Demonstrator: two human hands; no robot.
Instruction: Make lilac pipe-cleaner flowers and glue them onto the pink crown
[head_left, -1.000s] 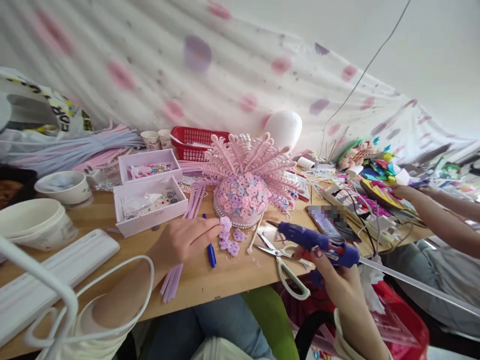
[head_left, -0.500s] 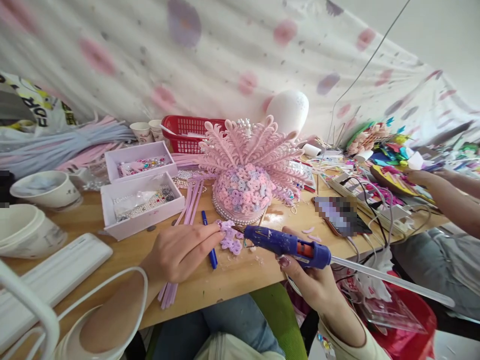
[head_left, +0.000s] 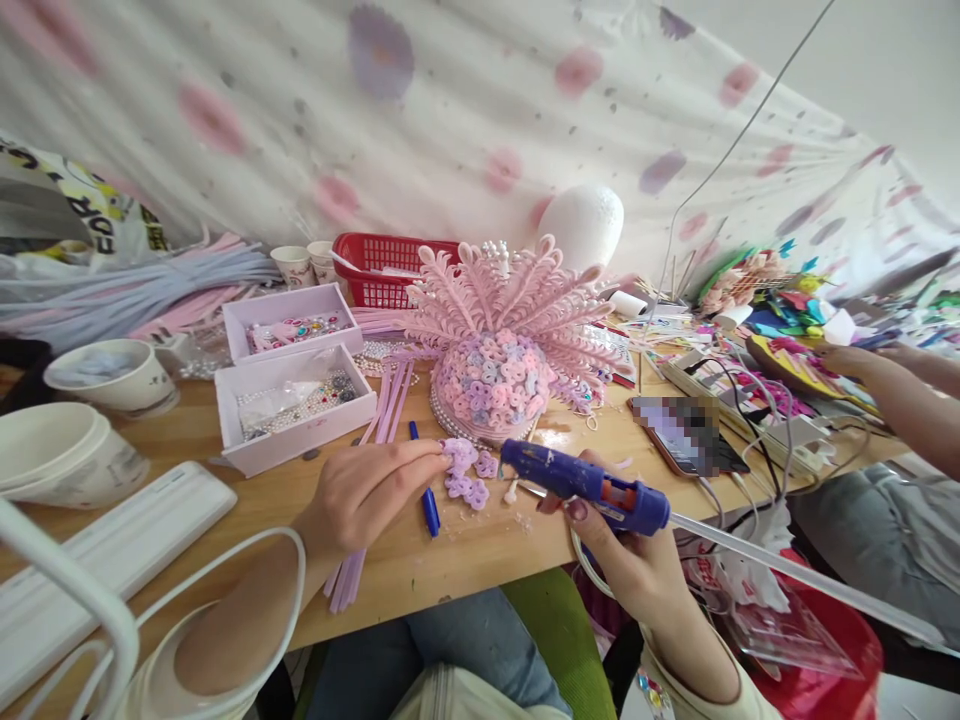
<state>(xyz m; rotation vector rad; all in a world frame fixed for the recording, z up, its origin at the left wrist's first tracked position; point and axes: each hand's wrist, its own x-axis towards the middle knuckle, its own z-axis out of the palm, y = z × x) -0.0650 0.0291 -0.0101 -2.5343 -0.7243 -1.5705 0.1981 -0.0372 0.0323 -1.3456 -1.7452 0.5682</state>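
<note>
Pinched in the fingertips of my left hand (head_left: pixel 367 495) is a small cluster of lilac flowers (head_left: pixel 461 470) with curly petals, just above the table. My right hand (head_left: pixel 622 555) grips a blue hot glue gun (head_left: pixel 585 487), its nozzle pointing left at the flowers. A long clear glue stick (head_left: pixel 795 570) sticks out of its back end. Behind both hands stands a pink headdress (head_left: pixel 491 385), its dome covered in pink and blue flowers with feathery pink plumes (head_left: pixel 510 290) above. A blue pen (head_left: pixel 424 485) lies beside the lilac flowers.
Two lilac boxes of beads (head_left: pixel 296 415) stand at left, near paper bowls (head_left: pixel 112 375) and a white lamp (head_left: pixel 120 530). A red basket (head_left: pixel 375 265) is behind. At right lie a phone (head_left: pixel 686 437), a power strip (head_left: pixel 780 440) and another person's arm (head_left: pixel 892 385).
The glue gun's nozzle has drawn slightly right, away from the lilac flowers. My left hand still holds them. The whole view has shifted a little.
</note>
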